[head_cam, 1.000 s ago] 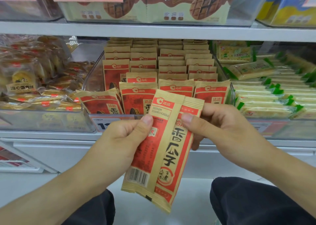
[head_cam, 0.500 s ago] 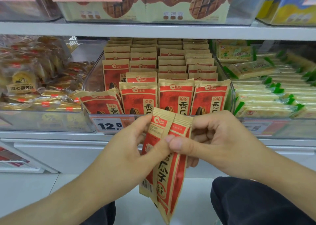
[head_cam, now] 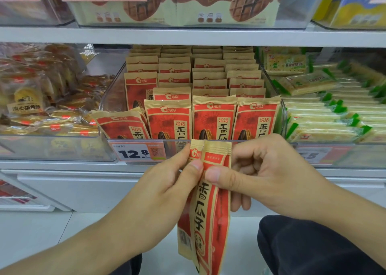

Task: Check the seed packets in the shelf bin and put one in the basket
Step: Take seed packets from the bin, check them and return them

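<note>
Two red-and-tan seed packets (head_cam: 208, 212) hang upright, pressed together edge-on, just below the shelf front. My left hand (head_cam: 167, 191) pinches their upper part from the left with thumb and fingers. From the right, my right hand (head_cam: 261, 176) pinches the same packets, thumb on the front. Behind them stands the clear shelf bin (head_cam: 112, 95), filled with several rows of identical seed packets (head_cam: 213, 118). No basket is in view.
A price tag reading 12.8 (head_cam: 135, 153) sits on the bin front. Pastry packs (head_cam: 41, 99) fill the left bin, green-and-cream cracker packs (head_cam: 325, 116) the right. Biscuit boxes (head_cam: 188, 5) line the shelf above. My dark-trousered knees (head_cam: 313, 247) are below.
The two packets were fanned out flat facing me; both hands have lowered them and turned them edge-on, closing them together. My thumbs now meet on the front.
</note>
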### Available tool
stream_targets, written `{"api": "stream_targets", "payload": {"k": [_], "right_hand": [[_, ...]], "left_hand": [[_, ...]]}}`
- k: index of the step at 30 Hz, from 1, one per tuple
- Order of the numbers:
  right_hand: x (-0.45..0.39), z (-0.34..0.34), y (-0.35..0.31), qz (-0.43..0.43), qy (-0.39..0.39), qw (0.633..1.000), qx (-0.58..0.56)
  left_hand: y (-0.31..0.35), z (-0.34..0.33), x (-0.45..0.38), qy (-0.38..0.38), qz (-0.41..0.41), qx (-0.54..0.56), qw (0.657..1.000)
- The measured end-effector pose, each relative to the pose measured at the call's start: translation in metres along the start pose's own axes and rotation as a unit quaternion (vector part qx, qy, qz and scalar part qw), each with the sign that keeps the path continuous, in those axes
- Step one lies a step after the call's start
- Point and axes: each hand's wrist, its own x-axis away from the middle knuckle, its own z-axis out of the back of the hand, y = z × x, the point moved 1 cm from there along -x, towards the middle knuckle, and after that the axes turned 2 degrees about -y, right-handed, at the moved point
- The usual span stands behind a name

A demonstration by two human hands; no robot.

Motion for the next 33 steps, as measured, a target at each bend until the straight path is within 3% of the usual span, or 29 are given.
{"api": "stream_targets", "payload": {"k": [6,10,12,15,17,19,22,27,33], "right_hand": [[0.0,0.004,0.002,-0.01,-0.013,1.0,0.011],[-0.01,-0.005,-0.01,-0.021,-0.035,0.997,0.068],[-0.003,-0.003,0.002,-0.044,-0.134,0.99,0.011],[-0.002,-0.005,0.003,-0.065,-0.18,0.981,0.011],[-0.003,-0.004,-0.005,-0.065,-0.072,0.994,0.052],[0.005,-0.002,0.0,-0.027,-0.03,0.998,0.038],[-0.003,0.006,0.006,-0.035,0.01,0.999,-0.025],[-0.003,0.008,0.004,-0.011,0.036,0.995,-0.095],[-0.002,0.011,0.005,0.029,0.044,0.995,-0.09]], "left_hand": [[0.0,-0.001,-0.001,-0.002,0.01,0.036,0.999],[0.0,0.001,-0.002,0.056,0.014,0.084,0.995],[0.001,0.003,-0.002,0.083,0.007,0.11,0.99],[0.003,0.003,-0.003,0.109,-0.003,0.119,0.987],[0.004,0.003,-0.002,0.117,-0.002,0.134,0.984],[0.003,0.003,-0.002,0.123,-0.003,0.13,0.984],[-0.002,0.0,-0.001,0.147,-0.004,0.125,0.981],[-0.003,-0.008,0.001,0.112,-0.028,0.043,0.992],[-0.002,-0.006,0.001,0.088,-0.015,0.039,0.995]]}}
